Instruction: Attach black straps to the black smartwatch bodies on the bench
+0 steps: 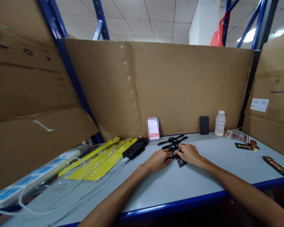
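My left hand (pixel 159 160) and my right hand (pixel 190 153) meet near the middle of the table, fingers curled down on a black wristwatch (pixel 172 156). Fingers partly cover this watch, so its face cannot be made out. Just below the fingertips is a small dark square piece (pixel 181 162), perhaps a film or tag. Behind my hands, more black wristwatches (pixel 171 139) lie side by side with their straps stretched out.
A phone with a lit screen (pixel 153 129) and a dark phone (pixel 204 125) lean against the cardboard wall (pixel 180 88). A white bottle (pixel 220 123) stands at right, near flat packets (pixel 276 165). Left lie yellow packaging (pixel 97 164), a black power bank (pixel 135 148), white cables (pixel 85 192) and a power strip (pixel 35 175).
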Demonstrator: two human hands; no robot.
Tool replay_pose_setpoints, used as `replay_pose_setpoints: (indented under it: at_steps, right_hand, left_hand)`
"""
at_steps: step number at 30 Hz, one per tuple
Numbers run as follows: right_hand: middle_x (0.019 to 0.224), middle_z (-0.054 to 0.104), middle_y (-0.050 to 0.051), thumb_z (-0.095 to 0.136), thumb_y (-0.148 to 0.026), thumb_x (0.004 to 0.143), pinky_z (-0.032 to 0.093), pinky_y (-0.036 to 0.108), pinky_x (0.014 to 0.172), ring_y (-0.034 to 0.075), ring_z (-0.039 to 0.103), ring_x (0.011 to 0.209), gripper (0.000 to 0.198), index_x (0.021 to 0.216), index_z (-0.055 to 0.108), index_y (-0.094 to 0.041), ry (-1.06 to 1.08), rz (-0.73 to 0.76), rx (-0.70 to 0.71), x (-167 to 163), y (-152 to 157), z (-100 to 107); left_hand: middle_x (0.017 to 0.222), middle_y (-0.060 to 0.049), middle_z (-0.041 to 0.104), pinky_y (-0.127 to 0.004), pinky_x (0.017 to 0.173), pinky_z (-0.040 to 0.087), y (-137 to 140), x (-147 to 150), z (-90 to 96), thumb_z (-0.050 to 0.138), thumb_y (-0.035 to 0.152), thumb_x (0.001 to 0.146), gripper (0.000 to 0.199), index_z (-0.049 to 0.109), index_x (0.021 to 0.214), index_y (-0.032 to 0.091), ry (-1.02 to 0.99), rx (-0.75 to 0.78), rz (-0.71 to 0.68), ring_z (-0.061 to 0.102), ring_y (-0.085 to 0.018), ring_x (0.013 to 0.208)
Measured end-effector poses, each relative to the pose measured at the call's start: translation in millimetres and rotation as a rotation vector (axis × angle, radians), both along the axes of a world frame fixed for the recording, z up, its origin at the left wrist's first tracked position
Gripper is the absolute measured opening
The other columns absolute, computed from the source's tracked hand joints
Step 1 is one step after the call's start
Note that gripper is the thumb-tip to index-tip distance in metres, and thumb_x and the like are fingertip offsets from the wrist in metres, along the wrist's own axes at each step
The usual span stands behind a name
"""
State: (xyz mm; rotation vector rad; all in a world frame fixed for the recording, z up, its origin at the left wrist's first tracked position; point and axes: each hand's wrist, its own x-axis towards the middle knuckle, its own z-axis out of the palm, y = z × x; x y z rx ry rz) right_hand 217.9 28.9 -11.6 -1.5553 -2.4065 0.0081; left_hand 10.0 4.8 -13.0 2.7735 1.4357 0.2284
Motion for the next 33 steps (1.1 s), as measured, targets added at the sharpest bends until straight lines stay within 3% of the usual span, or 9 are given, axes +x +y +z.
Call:
replay_pose_setpoints:
  at_steps: [6, 10, 14, 18, 24, 28, 31, 33]
  right_hand:
    - [0.096, 0.077, 0.003, 0.057, -0.033, 0.098, 0.038, 0.026, 0.071, 0.020, 0.070, 0.093, 0.017, 0.104, 0.071, -0.025, 0.106, 0.142, -0.049, 0.0, -0.5, 2.6]
    - [0.098, 0.076, 0.003, 0.059, -0.027, 0.096, 0.038, 0.025, 0.072, 0.018, 0.069, 0.092, 0.012, 0.102, 0.069, -0.023, 0.112, 0.152, -0.046, -0.7, -0.3, 1.9]
    - [0.104, 0.075, 0.007, 0.062, -0.037, 0.094, 0.039, 0.027, 0.074, 0.022, 0.069, 0.095, 0.026, 0.116, 0.063, -0.021, 0.079, 0.029, -0.042, -1.5, 0.7, -0.5]
    - [0.104, 0.075, 0.009, 0.058, -0.035, 0.095, 0.039, 0.029, 0.075, 0.024, 0.069, 0.098, 0.023, 0.112, 0.066, -0.021, 0.035, -0.038, -0.053, -0.9, 1.1, -0.1]
    - [0.109, 0.074, 0.003, 0.052, -0.015, 0.093, 0.038, 0.026, 0.075, 0.020, 0.068, 0.102, 0.027, 0.106, 0.071, -0.027, 0.055, 0.096, -0.048, 2.0, 1.0, 4.1]
    - [0.112, 0.074, 0.007, 0.055, -0.031, 0.097, 0.041, 0.027, 0.077, 0.021, 0.069, 0.100, 0.022, 0.113, 0.067, -0.023, 0.067, 0.022, 0.007, -0.3, -1.0, 4.4]
    - [0.111, 0.074, 0.013, 0.049, -0.047, 0.102, 0.043, 0.030, 0.079, 0.025, 0.070, 0.100, 0.035, 0.112, 0.067, -0.019, 0.001, -0.029, 0.022, -3.7, -2.4, 2.1]
    - [0.109, 0.075, 0.014, 0.046, -0.046, 0.103, 0.044, 0.031, 0.079, 0.027, 0.071, 0.100, 0.037, 0.110, 0.069, -0.019, -0.042, -0.041, 0.004, -5.6, -2.9, 0.3]
  left_hand:
    - [0.120, -0.009, 0.068, -0.035, 0.088, 0.053, -0.2, 0.2, -0.5, 0.053, 0.027, 0.099, 0.030, 0.066, 0.126, 0.026, 0.016, 0.010, 0.001, 0.069, -0.026, 0.104]
    - [0.119, -0.009, 0.069, -0.035, 0.087, 0.053, 0.1, 0.7, -0.9, 0.053, 0.027, 0.099, 0.028, 0.067, 0.123, 0.025, 0.022, 0.022, 0.002, 0.069, -0.026, 0.104]
    - [0.118, -0.010, 0.069, -0.035, 0.086, 0.054, -1.0, 1.8, 0.3, 0.053, 0.026, 0.099, 0.029, 0.067, 0.123, 0.024, 0.024, 0.024, -0.002, 0.069, -0.027, 0.105]
    - [0.116, -0.010, 0.069, -0.036, 0.085, 0.054, -2.2, 2.4, 0.8, 0.053, 0.026, 0.099, 0.027, 0.068, 0.121, 0.024, 0.022, 0.023, 0.007, 0.070, -0.028, 0.102]
    - [0.114, -0.010, 0.069, -0.033, 0.083, 0.053, -4.4, 3.9, 3.4, 0.053, 0.026, 0.098, 0.025, 0.069, 0.118, 0.024, 0.035, 0.022, 0.023, 0.070, -0.027, 0.100]
    - [0.114, -0.010, 0.069, -0.034, 0.085, 0.054, -4.4, 3.6, 3.1, 0.054, 0.026, 0.098, 0.026, 0.068, 0.120, 0.024, 0.031, 0.018, 0.022, 0.070, -0.027, 0.100]
    - [0.116, -0.010, 0.069, -0.035, 0.086, 0.053, -3.2, 2.7, 1.4, 0.054, 0.025, 0.098, 0.028, 0.068, 0.122, 0.024, 0.024, 0.026, 0.009, 0.070, -0.027, 0.102]
    - [0.116, -0.010, 0.069, -0.034, 0.086, 0.053, -2.4, 2.3, 0.7, 0.053, 0.025, 0.098, 0.028, 0.068, 0.122, 0.024, 0.023, 0.026, 0.009, 0.070, -0.027, 0.101]
